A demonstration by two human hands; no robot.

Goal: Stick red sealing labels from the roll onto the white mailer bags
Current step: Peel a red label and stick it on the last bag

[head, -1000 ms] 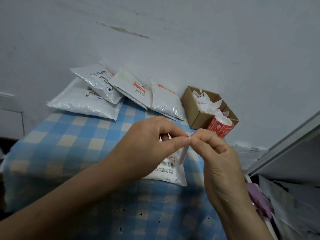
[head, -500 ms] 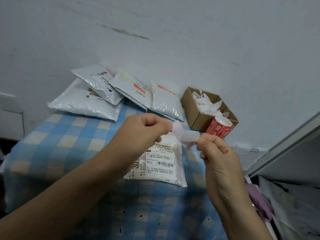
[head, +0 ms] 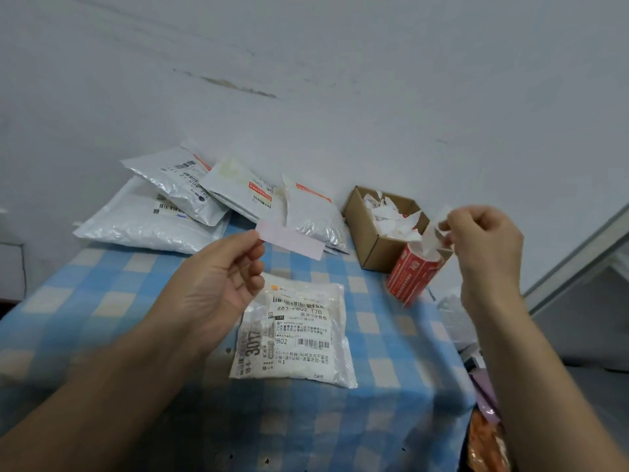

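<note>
My left hand [head: 221, 284] pinches one end of a peeled label [head: 292, 240], its pale back facing me, above the table. My right hand [head: 483, 247] pinches a crumpled white backing strip [head: 434, 229] over the red label roll [head: 413, 277] and beside the cardboard box [head: 374, 247]. A white mailer bag [head: 296, 332] with a printed shipping label lies flat below both hands on the blue checked tablecloth [head: 102, 294].
Several white mailer bags [head: 177, 206], some with red labels on them, are piled against the wall at the back left. The cardboard box holds torn white backing scraps. A shelf edge [head: 575, 253] and clutter sit at the right.
My hands, pinched together a second ago, have pulled apart. The left now holds the peeled label out flat; the right has carried the backing strip to the right, over the roll.
</note>
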